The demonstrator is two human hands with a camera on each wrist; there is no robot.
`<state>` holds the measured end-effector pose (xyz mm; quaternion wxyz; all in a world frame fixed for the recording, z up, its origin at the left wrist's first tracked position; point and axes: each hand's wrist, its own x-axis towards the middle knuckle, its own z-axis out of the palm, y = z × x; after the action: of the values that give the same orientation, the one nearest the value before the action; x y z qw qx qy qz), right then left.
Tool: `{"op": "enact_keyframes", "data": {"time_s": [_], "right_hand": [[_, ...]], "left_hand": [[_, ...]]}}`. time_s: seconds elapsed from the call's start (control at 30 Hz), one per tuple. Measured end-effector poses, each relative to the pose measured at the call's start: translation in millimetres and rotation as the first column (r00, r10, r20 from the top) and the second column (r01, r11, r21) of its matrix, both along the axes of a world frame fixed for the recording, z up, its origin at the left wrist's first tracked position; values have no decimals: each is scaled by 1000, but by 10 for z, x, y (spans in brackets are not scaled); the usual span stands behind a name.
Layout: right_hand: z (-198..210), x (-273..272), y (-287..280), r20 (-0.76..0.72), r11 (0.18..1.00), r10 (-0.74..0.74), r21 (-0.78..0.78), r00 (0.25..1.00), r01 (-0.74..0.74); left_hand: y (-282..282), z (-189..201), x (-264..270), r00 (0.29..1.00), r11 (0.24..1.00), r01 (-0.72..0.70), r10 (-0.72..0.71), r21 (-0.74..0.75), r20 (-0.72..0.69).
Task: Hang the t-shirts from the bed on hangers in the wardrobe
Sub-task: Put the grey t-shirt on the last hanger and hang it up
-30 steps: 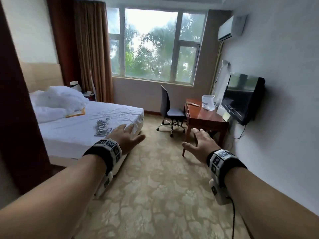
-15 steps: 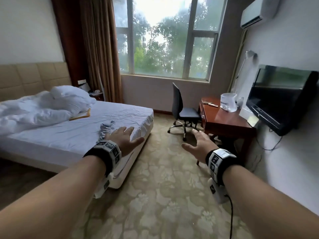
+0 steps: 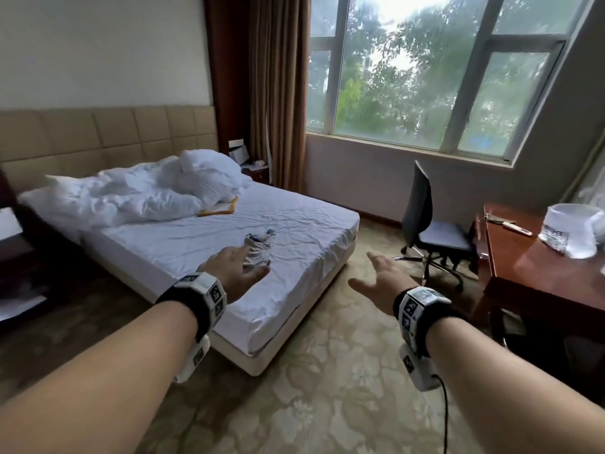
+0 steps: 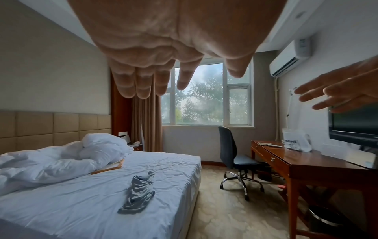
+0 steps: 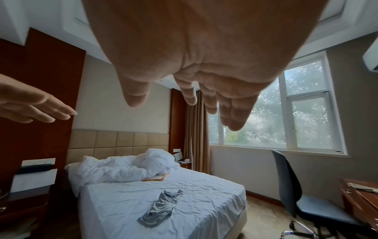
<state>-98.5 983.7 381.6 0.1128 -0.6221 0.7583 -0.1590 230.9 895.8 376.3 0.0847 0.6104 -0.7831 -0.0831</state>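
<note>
1. Writing: the white plastic bag [image 4: 296, 141] on the wooden desk [image 4: 302, 160] carries a line of dark print, too blurred to read. The wristbands [image 3: 204, 298] bear black-and-white square code markers, not words.
2. The task's thing: a crumpled grey t-shirt [image 4: 139, 194] lies in a heap on the white sheet of the bed [image 3: 183, 244], toward the foot end and well apart from the bunched white duvet [image 3: 137, 194] at the headboard.
3. Hidden or unclear: in the head view the left hand [image 3: 234, 271] covers the near part of the t-shirt. A flat wooden-framed object [image 4: 111, 166] pokes out from under the duvet; what it is cannot be told. No wardrobe or hangers can be made out. The television [image 4: 355, 127] is cut off at the frame edge.
4. Left hand: stretched forward, palm down, fingers straight and slightly spread, holding nothing, in the air short of the t-shirt.
5. Right hand [image 3: 381, 283]: reaching forward over the patterned carpet [image 3: 327, 404] beside the bed, palm down, fingers extended and apart, thumb out, empty.
6. The two hands are apart from each other, level and parallel.
7. An office chair [image 3: 432, 224] stands between bed and desk, under the window [image 3: 425, 70].
</note>
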Motion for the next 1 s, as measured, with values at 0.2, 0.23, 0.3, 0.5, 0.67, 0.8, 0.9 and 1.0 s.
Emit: {"op": "enact_keyframes", "data": {"time_s": [0.2, 0.23, 0.3, 0.5, 0.67, 0.8, 0.9, 1.0], "right_hand": [[-189, -143, -1166, -8, 999, 23, 44, 1000, -22], [-172, -190, -1370, -18, 999, 22, 48, 1000, -21], [-80, -326, -1807, -41, 1000, 14, 26, 999, -13], [256, -882, -3089, -44, 993, -93, -72, 995, 90], [46, -1137, -3893, -33, 994, -107, -23, 994, 106], [-173, -1389, -4651, -34, 995, -99, 28, 995, 99], [-330, -1537, -5338, -29, 997, -48, 64, 998, 50], [-478, -1636, -6126, -32, 997, 25, 75, 999, -23]], "left_hand": [[-1201, -245, -134, 1000, 999, -12, 13, 38, -14], [-1464, -261, -174, 999, 999, -17, 17, 32, -26], [-2043, -237, -278, 998, 1000, -8, 9, 10, -58], [-3588, 57, -785, 992, 994, 91, -97, -66, -83], [-4446, -107, -1154, 987, 990, 139, -141, -27, -75], [-5168, -325, -1336, 990, 992, 123, -121, 26, -69], [-5675, -535, -1417, 996, 995, 68, -64, 68, -60], [-6182, -652, -1476, 999, 996, -15, 19, 88, -48]]}}
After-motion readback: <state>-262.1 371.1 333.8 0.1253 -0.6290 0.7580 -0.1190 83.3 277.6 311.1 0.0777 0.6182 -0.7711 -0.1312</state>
